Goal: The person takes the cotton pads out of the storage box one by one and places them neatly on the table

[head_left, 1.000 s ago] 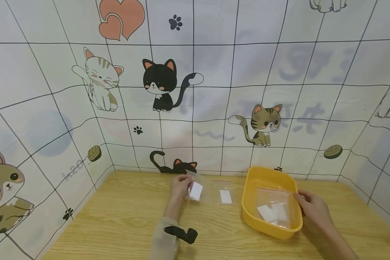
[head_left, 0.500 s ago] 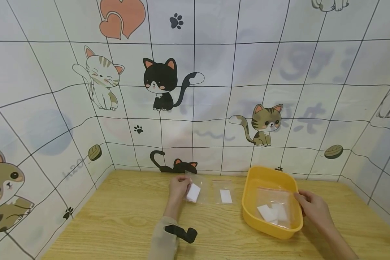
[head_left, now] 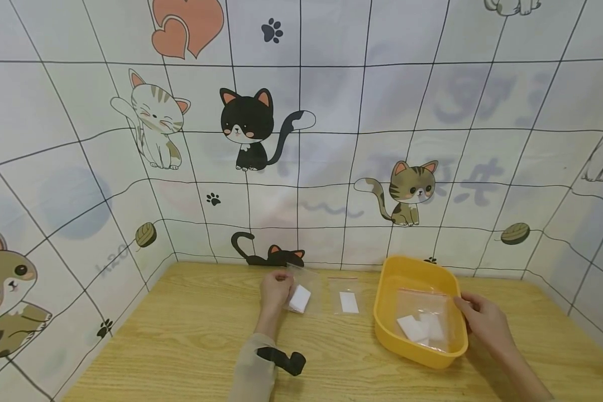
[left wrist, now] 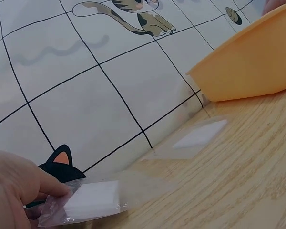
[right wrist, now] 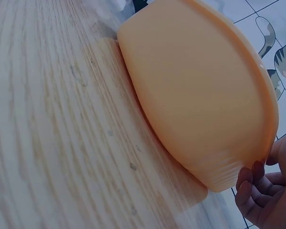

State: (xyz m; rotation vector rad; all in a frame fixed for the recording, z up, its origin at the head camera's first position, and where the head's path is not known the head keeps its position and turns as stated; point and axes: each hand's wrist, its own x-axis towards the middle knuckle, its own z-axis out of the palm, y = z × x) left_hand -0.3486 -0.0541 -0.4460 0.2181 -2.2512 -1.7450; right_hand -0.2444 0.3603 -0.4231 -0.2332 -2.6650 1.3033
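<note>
My left hand (head_left: 275, 291) pinches the left edge of a clear plastic bag (left wrist: 133, 191) at the back of the table. Inside that bag lies a stack of white rectangular pieces (head_left: 300, 298). Just right of it, a second clear zip bag (head_left: 349, 285) with a white piece (head_left: 349, 302) lies flat on the wood. My right hand (head_left: 486, 324) grips the right rim of a yellow plastic basin (head_left: 407, 350), thumb and fingers on either side of the wall. A zip bag (head_left: 422, 301) with several white pieces (head_left: 414, 329) rests in the basin.
The wooden table (head_left: 191, 346) meets a white wall covering (head_left: 331, 111) printed with cats and grid lines along its back edge. A black strap (head_left: 281, 360) is on the left sleeve.
The left hand and its bag shift only slightly, and the white stack in the bag tilts a little differently. The right hand and basin hold still.
</note>
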